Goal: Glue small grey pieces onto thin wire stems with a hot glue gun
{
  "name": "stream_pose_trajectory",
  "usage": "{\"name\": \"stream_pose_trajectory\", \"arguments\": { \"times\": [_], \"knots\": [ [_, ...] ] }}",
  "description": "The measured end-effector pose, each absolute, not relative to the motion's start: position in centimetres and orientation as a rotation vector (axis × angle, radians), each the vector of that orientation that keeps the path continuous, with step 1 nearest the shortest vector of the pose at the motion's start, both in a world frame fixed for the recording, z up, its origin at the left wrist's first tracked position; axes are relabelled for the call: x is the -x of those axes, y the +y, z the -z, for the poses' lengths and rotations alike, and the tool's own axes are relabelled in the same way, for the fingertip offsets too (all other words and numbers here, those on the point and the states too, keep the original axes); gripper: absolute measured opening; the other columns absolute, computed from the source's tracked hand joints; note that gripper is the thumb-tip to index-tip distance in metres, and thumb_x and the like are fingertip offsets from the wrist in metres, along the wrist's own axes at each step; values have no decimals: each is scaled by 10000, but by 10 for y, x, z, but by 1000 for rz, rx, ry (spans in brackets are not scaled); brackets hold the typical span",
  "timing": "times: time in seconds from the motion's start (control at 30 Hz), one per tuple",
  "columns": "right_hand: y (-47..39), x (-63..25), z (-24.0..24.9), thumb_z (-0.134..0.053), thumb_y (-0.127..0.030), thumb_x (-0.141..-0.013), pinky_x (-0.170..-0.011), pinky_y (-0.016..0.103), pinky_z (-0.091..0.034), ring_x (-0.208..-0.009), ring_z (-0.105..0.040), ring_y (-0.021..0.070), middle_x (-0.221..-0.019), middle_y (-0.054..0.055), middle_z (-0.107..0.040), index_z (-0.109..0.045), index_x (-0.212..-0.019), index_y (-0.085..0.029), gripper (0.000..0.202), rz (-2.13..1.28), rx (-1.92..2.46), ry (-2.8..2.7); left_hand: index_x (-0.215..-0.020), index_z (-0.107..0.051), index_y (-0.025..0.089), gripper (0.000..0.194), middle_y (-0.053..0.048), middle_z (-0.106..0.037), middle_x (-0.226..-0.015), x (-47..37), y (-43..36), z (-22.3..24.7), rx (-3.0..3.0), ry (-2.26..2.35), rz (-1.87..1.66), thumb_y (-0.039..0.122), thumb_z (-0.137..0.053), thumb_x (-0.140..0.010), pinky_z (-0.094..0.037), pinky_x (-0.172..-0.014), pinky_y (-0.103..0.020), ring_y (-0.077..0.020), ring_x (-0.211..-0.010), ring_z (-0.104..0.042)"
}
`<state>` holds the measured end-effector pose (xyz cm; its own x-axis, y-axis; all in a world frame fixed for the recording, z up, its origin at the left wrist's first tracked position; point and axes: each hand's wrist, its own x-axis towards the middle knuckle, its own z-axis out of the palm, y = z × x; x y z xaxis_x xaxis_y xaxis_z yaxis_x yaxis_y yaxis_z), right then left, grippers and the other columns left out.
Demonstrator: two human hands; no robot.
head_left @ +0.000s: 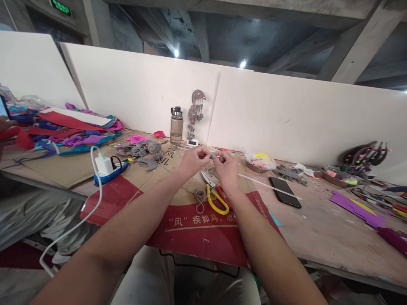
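Pinching a tiny bead [212,156], probably, between left hand [193,161] and right hand [226,167] at centre frame; fingers clamped together, one slip drops it among scissors [216,197].

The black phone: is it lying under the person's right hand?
No, the black phone lies flat on the table, apart from the right hand.

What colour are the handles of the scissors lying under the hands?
One scissors handle is yellow, the other red; head view, just below the right hand.
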<state>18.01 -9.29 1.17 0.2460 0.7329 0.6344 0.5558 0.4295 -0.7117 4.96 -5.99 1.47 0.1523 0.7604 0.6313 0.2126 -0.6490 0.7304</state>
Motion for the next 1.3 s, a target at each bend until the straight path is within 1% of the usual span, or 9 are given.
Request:
{"name": "stream_pose_trajectory", "arguments": {
  "times": [0.1,0.3,0.4,0.53,0.7,0.87,1.0,1.1,1.3],
  "knots": [
    [-92,-181,-12,-572,-303,-774,-565,246,-288,-529,-344,104,-544,-67,-401,-659,-808,-158,173,-173,1263,-1435,-729,-643,150,68,2,-632,-675,-46,-60,-18,-1953,879,-1436,197,-596,-713,-402,-604,-216,-94,-608,-521],
    [-92,-184,-14,-558,-306,-773,-542,245,-269,-528,-333,103,-555,-59,-415,-629,-751,-151,172,-220,1286,-1418,-708,-653,134,246,-30,-630,-649,-43,-52,-15,-1749,656,-1265,361,-601,-786,-411,-573,-230,-93,-568,-514],
    [-91,-185,-12,-548,-318,-776,-546,247,-275,-534,-336,104,-571,-55,-434,-630,-769,-151,186,-219,1280,-1417,-783,-669,134,225,-17,-616,-637,-46,-47,-9,-1597,585,-1234,356,-657,-750,-404,-552,-220,-89,-568,-523],
    [-91,-182,-11,-544,-311,-766,-562,252,-292,-538,-353,109,-561,-55,-438,-640,-784,-151,187,-217,1304,-1418,-772,-683,132,215,-2,-597,-602,-49,-47,-6,-1545,602,-1191,341,-693,-723,-381,-499,-202,-65,-514,-487],
    [-93,-180,-11,-531,-334,-775,-588,258,-328,-555,-391,119,-583,-48,-466,-635,-819,-160,208,-257,1307,-1434,-745,-679,121,178,-55,-669,-693,-49,-50,-9,-1478,673,-1201,294,-702,-709,-473,-540,-221,-112,-617,-608],
    [-88,-180,-4,-531,-381,-793,-593,258,-359,-592,-452,134,-644,-48,-493,-547,-986,-172,285,-342,1235,-1452,-772,-666,133,185,-36,-663,-656,-44,-41,-7,-1616,732,-1352,313,-681,-729,-510,-527,-224,-116,-570,-621],
    [-91,-181,-5,-491,-390,-818,-620,258,-347,-607,-431,126,-615,-42,-473,-573,-749,-185,231,-357,1252,-1579,-827,-668,137,192,-21,-636,-576,-32,-28,-7,-1671,932,-1520,313,-647,-756,-458,-426,-194,-102,-451,-575],
    [-96,-181,-9,-493,-407,-823,-594,248,-337,-583,-417,118,-586,-49,-465,-618,-739,-188,266,-401,1245,-1619,-809,-657,134,199,-21,-639,-632,-18,-17,-10,-1552,976,-1720,324,-658,-748,-439,-411,-171,-105,-499,-608],
    [-93,-202,-15,-499,-536,-819,-645,261,-431,-694,-559,148,-811,36,-678,-692,-834,-183,403,-843,1111,-1798,-814,-606,143,209,-18,-646,-723,8,-1,-19,-1086,797,-2048,343,-636,-760,-480,-487,-179,-111,-609,-647]
  ]
}}
